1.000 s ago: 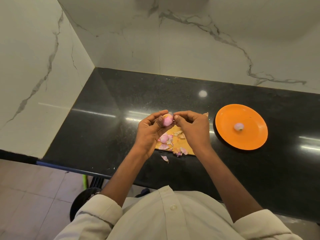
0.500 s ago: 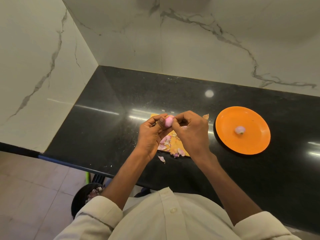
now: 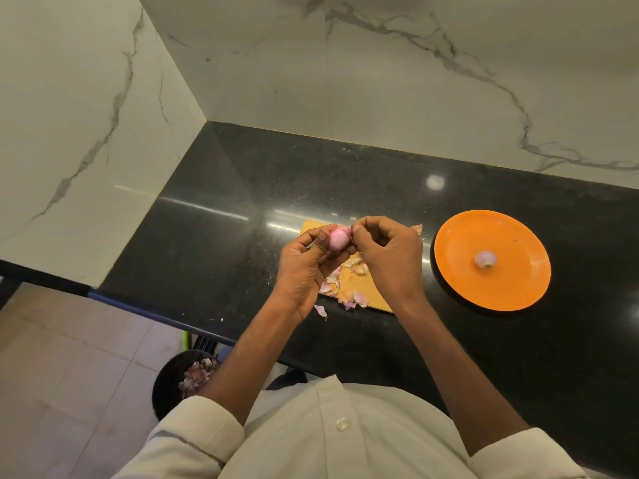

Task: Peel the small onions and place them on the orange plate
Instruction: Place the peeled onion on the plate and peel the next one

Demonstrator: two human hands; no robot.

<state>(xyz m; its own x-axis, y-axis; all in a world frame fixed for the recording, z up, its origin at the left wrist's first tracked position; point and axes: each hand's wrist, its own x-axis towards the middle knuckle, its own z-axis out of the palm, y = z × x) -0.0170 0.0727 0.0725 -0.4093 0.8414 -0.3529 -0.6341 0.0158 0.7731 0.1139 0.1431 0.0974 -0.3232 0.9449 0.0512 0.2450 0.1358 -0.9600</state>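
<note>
My left hand (image 3: 304, 267) holds a small pink onion (image 3: 338, 237) between thumb and fingers, above a wooden cutting board (image 3: 377, 299). My right hand (image 3: 389, 257) pinches at the onion's top right edge with its fingertips. Pink and tan peel scraps (image 3: 345, 288) lie on the board under my hands. To the right, an orange plate (image 3: 518, 285) rests on the black counter with one peeled small onion (image 3: 485, 259) near its middle.
The black counter (image 3: 242, 219) runs along marble walls (image 3: 380, 81) and meets a corner at the left. A single peel (image 3: 321, 311) lies off the board near the counter's front edge. Below the counter, a dark bin (image 3: 179, 378) on the floor holds peelings.
The onion has turned slightly in my left hand, and my right fingertips have shifted along its top. The camera has tilted down a little, showing more of the bin.
</note>
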